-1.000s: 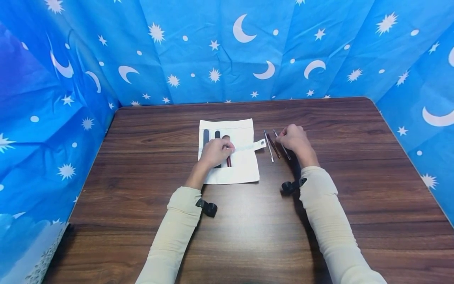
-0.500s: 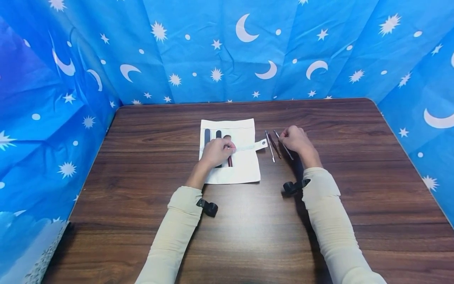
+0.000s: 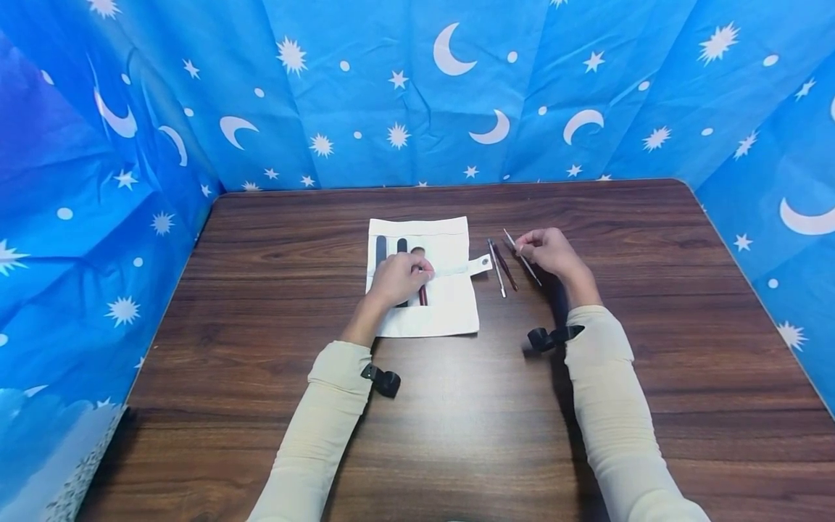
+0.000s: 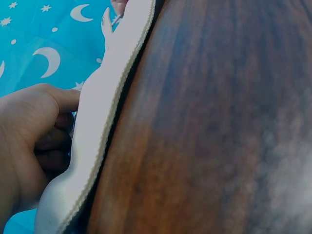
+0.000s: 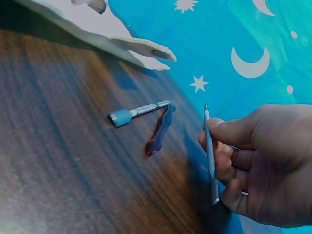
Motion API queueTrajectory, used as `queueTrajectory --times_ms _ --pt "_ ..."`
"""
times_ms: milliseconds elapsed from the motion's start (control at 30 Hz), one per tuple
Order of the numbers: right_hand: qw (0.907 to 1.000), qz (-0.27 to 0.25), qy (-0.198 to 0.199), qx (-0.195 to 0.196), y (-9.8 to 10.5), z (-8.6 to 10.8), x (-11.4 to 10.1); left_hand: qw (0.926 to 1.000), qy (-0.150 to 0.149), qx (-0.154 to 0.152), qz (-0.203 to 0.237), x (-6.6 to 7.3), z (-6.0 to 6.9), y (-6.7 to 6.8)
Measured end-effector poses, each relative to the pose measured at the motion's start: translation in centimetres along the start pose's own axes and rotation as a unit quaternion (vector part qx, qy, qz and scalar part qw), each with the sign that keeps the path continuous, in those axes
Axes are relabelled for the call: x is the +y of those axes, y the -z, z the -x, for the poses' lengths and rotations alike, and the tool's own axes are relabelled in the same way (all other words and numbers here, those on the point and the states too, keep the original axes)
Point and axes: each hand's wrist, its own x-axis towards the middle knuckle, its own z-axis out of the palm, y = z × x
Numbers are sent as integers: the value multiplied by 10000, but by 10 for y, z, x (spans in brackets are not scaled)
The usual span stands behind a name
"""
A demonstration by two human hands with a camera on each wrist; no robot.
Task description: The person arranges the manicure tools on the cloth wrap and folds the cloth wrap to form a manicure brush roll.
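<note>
On the table a white cloth pouch [image 3: 450, 308] lies spread out, with dark flat files [image 3: 381, 250] and a reddish-brown handled tool [image 3: 422, 296] in its slots. My left hand [image 3: 394, 281] lies over it, thumb and fingertips pinching the fabric at its middle; the exact grip is partly hidden. Between thumb and fingers, my right hand [image 3: 556, 254] holds a thin silver manicure tool [image 5: 210, 158] with a textured handle, raised and slanted. Left of that hand, a silver cuticle pusher [image 5: 122, 117] with a broad end and a reddish-brown slim tool [image 5: 158, 134] lie on the wood.
A snap strap [image 3: 480, 265] sticks out from the pouch's right side towards the loose tools. The dark wooden table [image 3: 274, 290] runs back to a blue curtain [image 3: 365, 94] with moons and stars. Each wrist carries a black camera.
My right hand has lifted the thin silver tool off the table and moved slightly right with it. The left hand keeps its place on the pouch.
</note>
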Motion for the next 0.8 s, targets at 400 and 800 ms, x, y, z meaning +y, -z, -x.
queueTrajectory --times_ms 400,800 --pt "9955 -934 5 -135 3 -3 -8 10000 -32 -10 28 0 0 -1" --pt "9580 -2758 758 -224 -16 -12 -49 10000 -10 -14 -14 0 -1 0"
